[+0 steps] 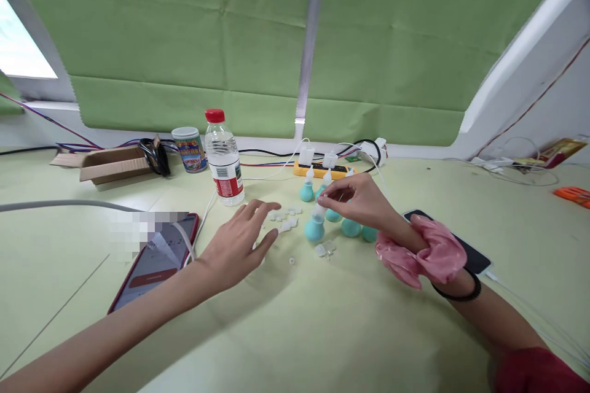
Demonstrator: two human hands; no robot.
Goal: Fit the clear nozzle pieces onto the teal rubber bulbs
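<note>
Green blinds (152, 31) hang behind a pale table (369, 331), bright window (23, 43) left.

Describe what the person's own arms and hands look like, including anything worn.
Both hands are ungloved. The left hand and visible forearm wear nothing. Above the right hand sit a shiny, ruffled pink fabric scrunchie and a thin, ridged black band; a dark red cloth sleeve shows farther up that arm.
</note>
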